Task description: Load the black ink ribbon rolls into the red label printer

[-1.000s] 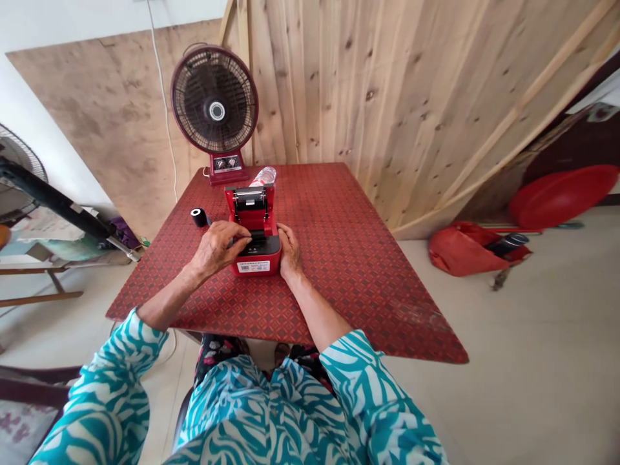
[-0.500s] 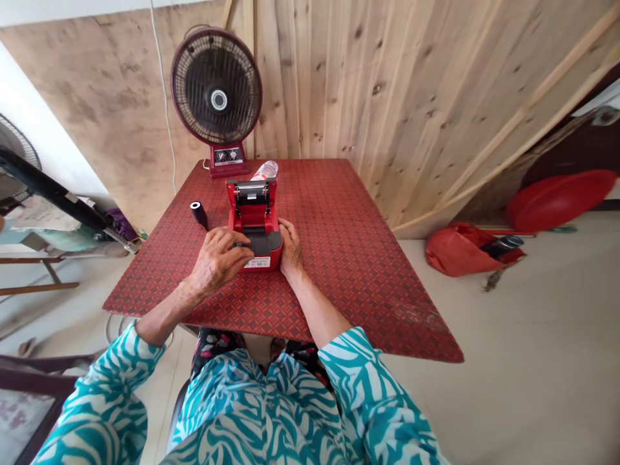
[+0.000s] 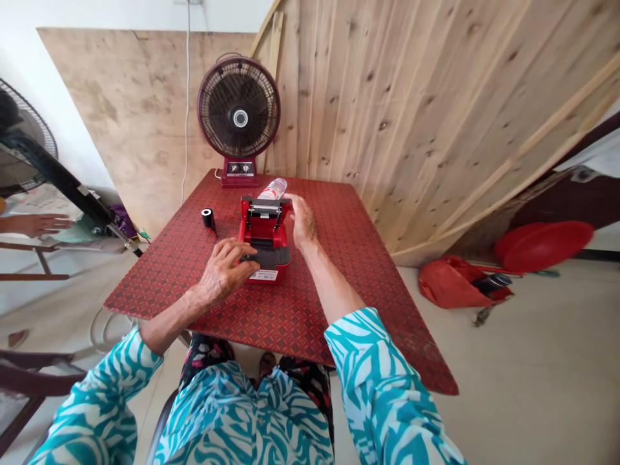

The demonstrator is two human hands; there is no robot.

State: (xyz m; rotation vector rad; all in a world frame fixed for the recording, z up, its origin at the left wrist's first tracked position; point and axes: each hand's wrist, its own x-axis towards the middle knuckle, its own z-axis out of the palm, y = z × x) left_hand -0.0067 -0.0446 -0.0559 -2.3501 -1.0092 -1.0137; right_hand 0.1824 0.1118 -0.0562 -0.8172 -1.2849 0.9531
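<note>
A small red machine that looks like a label printer sits on the table with its lid raised. Its front part is dark grey, with a white sticker below. My left hand has its bent fingers at the left front of the printer, closed on its dark edge; the fingertips are partly hidden. At the lid's right side, my right hand grips the edge, fingers behind it. Behind the lid lies a clear plastic bottle. A black roll with a white core stands to the left.
A dark red fan stands at the back of the red patterned table, before a wooden wall. Another person's hand shows at far left, beside a pole. On the floor at right lie a red bag and a red basin.
My right hand has moved from the printer's right side up to its raised lid. The left hand stays at the front. Another person's hand has come further into view at left.
</note>
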